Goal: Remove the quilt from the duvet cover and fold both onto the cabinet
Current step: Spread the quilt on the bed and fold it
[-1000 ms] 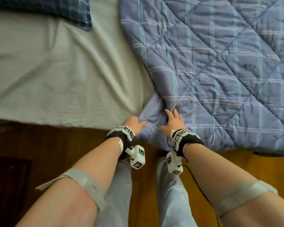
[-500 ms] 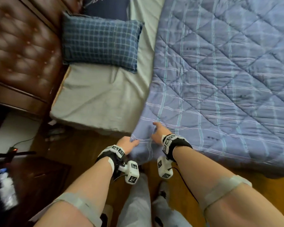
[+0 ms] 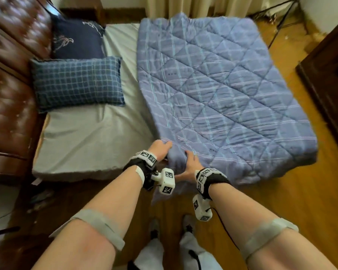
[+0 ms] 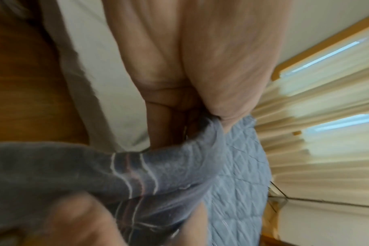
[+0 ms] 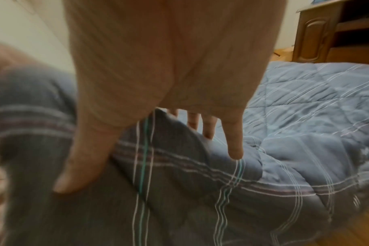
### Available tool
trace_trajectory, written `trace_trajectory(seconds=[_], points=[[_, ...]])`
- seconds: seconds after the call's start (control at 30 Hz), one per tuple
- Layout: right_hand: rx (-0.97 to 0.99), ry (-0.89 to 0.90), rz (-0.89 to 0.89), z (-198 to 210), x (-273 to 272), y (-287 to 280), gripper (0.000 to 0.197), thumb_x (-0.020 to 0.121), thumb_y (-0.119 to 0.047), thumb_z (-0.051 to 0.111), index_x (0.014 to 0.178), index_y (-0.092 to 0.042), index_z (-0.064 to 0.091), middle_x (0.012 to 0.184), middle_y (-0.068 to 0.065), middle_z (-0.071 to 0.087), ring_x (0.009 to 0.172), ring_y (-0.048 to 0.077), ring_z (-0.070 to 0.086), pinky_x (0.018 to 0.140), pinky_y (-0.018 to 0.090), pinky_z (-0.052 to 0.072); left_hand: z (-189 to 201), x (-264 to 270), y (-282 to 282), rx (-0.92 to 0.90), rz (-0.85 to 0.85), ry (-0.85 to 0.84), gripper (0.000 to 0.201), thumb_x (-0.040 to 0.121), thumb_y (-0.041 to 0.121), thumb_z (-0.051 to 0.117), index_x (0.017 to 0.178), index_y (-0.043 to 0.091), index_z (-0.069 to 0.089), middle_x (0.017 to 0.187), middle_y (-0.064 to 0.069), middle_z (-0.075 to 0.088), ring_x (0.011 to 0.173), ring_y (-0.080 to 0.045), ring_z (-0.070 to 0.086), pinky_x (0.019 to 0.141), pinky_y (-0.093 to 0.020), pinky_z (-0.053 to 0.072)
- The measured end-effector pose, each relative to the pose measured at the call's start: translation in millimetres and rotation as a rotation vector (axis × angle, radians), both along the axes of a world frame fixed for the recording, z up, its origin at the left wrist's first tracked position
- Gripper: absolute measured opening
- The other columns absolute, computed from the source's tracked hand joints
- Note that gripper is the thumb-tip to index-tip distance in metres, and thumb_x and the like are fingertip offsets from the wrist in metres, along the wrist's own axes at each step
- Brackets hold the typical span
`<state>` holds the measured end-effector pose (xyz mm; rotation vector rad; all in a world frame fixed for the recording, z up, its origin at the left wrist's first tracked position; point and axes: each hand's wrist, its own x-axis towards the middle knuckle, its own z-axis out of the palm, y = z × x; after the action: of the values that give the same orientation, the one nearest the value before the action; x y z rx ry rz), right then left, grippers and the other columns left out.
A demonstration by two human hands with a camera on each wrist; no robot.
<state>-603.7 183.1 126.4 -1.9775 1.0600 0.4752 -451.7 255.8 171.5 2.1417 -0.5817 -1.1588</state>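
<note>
A blue plaid quilted duvet (image 3: 222, 94) lies spread over the right part of the bed and hangs over its near edge. My left hand (image 3: 161, 148) grips the near left corner of it, fingers curled round the fabric edge (image 4: 190, 144). Just to the right, my right hand (image 3: 191, 164) rests on the same bunched corner. In the right wrist view its fingers (image 5: 234, 141) are straight and spread on the cloth (image 5: 305, 116), with the thumb pressing lower down. I cannot tell the quilt from its cover here.
Grey sheet (image 3: 90, 141) covers the bed's left half, with a plaid pillow (image 3: 76, 82) and a navy pillow (image 3: 76, 38) by the tufted brown headboard (image 3: 8, 75). A dark wooden cabinet (image 3: 330, 75) stands at the right. Wooden floor (image 3: 281, 201) runs along the near side.
The head view has pulled back and now takes in the whole bed. Both hands stay at the duvet's near left corner, which is now bunched up higher at the mattress edge.
</note>
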Motion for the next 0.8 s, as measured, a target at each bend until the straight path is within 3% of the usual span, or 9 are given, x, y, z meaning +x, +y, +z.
trace_trajectory(seconds=[0.1, 0.17, 0.27, 0.33, 0.43, 0.53, 0.63, 0.73, 0.8], points=[[-0.041, -0.041, -0.216, 22.2, -19.0, -3.4, 0.141, 0.050, -0.071, 0.079, 0.156, -0.016, 0.003, 0.159, 0.010, 0.022, 0.145, 0.030, 0.026, 0.117, 0.043, 0.030, 26.7, -14.5, -38.6, -0.095, -0.021, 0.029, 0.038, 0.098, 0.020, 0.051, 0.060, 0.012, 0.051, 0.071, -0.010, 0.053, 0.075, -0.023, 0.050, 0.075, -0.036, 0.046], [-0.142, -0.033, -0.361, 33.8, -30.5, -11.7, 0.125, 0.059, -0.069, 0.075, 0.153, -0.018, 0.010, 0.156, 0.009, 0.028, 0.142, 0.031, 0.032, 0.113, 0.046, 0.034, 42.4, -24.3, -62.9, -0.156, -0.032, 0.073, 0.034, 0.095, 0.024, 0.053, 0.064, 0.012, 0.051, 0.073, -0.014, 0.054, 0.076, -0.026, 0.055, 0.083, -0.051, 0.052], [-0.307, -0.040, -0.424, 46.8, -52.9, -40.8, 0.058, 0.080, -0.044, 0.066, 0.127, -0.024, 0.039, 0.131, 0.011, 0.054, 0.117, 0.035, 0.056, 0.091, 0.045, 0.049, 58.5, -38.0, -98.0, -0.181, -0.050, 0.127, 0.026, 0.090, 0.030, 0.052, 0.076, 0.008, 0.056, 0.086, -0.021, 0.060, 0.093, -0.041, 0.065, 0.087, -0.060, 0.052], [-0.368, -0.038, -0.380, 56.8, -69.6, -67.2, 0.019, 0.089, -0.027, 0.052, 0.106, -0.028, 0.047, 0.110, 0.013, 0.064, 0.102, 0.035, 0.062, 0.078, 0.040, 0.048, 68.3, -46.7, -122.0, -0.226, -0.067, 0.112, 0.022, 0.090, 0.023, 0.052, 0.076, 0.008, 0.057, 0.087, -0.019, 0.060, 0.092, -0.038, 0.064, 0.091, -0.059, 0.050], [-0.429, -0.038, -0.325, 75.2, -92.2, -110.9, 0.019, 0.091, -0.026, 0.047, 0.109, -0.028, 0.052, 0.105, 0.012, 0.068, 0.099, 0.034, 0.064, 0.078, 0.039, 0.048, 94.5, -68.5, -149.2, -0.320, 0.004, 0.126, 0.015, 0.090, 0.021, 0.057, 0.094, 0.008, 0.061, 0.089, -0.013, 0.062, 0.085, -0.025, 0.061, 0.086, -0.049, 0.056], [-0.429, -0.047, -0.288, 91.9, -105.6, -155.5, 0.029, 0.092, -0.031, 0.047, 0.120, -0.033, 0.057, 0.115, 0.010, 0.067, 0.108, 0.034, 0.063, 0.087, 0.040, 0.049, 104.3, -94.0, -162.5, -0.290, -0.200, 0.123, 0.045, 0.085, 0.040, 0.074, 0.115, 0.010, 0.061, 0.105, -0.003, 0.069, 0.096, -0.013, 0.065, 0.085, -0.026, 0.054], [-0.471, -0.099, -0.228, 106.8, -109.5, -195.1, 0.027, 0.094, -0.030, 0.046, 0.117, -0.036, 0.059, 0.115, 0.008, 0.067, 0.108, 0.033, 0.062, 0.086, 0.039, 0.048, 90.3, -110.8, -168.4, -0.074, -0.450, -0.035, 0.062, 0.074, 0.057, 0.077, 0.122, 0.021, 0.061, 0.118, 0.001, 0.068, 0.109, -0.013, 0.064, 0.096, -0.028, 0.050], [-0.501, -0.116, -0.174, 116.1, -107.2, -235.2, 0.026, 0.096, -0.028, 0.047, 0.116, -0.034, 0.061, 0.116, 0.010, 0.067, 0.108, 0.034, 0.062, 0.083, 0.038, 0.047, 68.2, -121.6, -196.2, -0.015, -0.393, -0.238, 0.060, 0.085, 0.049, 0.070, 0.134, 0.017, 0.058, 0.133, -0.006, 0.061, 0.123, -0.024, 0.057, 0.105, -0.030, 0.043], [-0.456, -0.149, -0.155, 117.7, -104.5, -270.1, 0.024, 0.095, -0.029, 0.051, 0.115, -0.034, 0.063, 0.114, 0.005, 0.068, 0.107, 0.031, 0.063, 0.083, 0.036, 0.047, 64.9, -119.7, -229.1, -0.047, -0.260, -0.196, 0.047, 0.087, 0.041, 0.070, 0.122, 0.009, 0.067, 0.123, -0.012, 0.067, 0.116, -0.027, 0.062, 0.100, -0.034, 0.048]])
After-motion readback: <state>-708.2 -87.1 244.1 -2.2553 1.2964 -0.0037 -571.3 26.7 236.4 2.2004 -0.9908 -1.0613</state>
